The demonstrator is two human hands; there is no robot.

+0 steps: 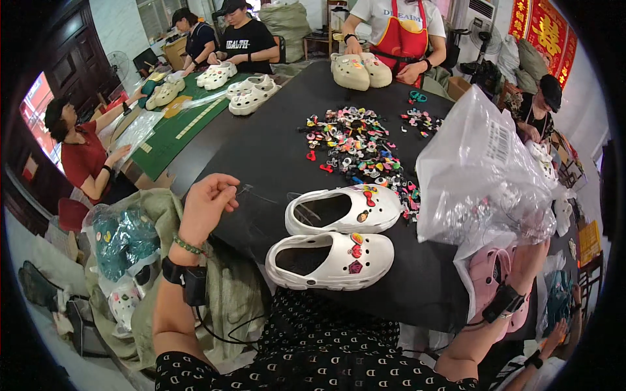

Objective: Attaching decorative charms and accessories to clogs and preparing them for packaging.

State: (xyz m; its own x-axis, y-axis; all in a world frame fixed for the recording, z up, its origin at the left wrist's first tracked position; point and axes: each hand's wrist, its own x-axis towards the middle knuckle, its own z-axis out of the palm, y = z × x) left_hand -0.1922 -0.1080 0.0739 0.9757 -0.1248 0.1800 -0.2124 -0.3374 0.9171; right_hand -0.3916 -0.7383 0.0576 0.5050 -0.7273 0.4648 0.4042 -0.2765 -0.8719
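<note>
Two white clogs with colorful charms lie side by side before me: the farther clog (pixel 381 207) and the nearer clog (pixel 375 260). To their left, my left hand (pixel 212 207) hovers over the table edge, thumb and fingers pinched together; a thin clear wisp shows by the fingertips, too faint to name. On the right, a clear plastic bag (pixel 456 169) stands puffed up, with my right hand (pixel 531 228) at its lower right side, gripping it. Plastic film covers the fingers there. Beneath that arm lie pink clogs (pixel 486 280), partly hidden by bag and forearm.
A pile of loose charms (pixel 355 146) spreads across the black table (pixel 261 153). Beige clogs (pixel 362 70) stand at the far edge by a person in a red apron (pixel 407 32). Other people work around, several at a green mat (pixel 189 124). A sack (pixel 228 280) with bagged clogs sits left.
</note>
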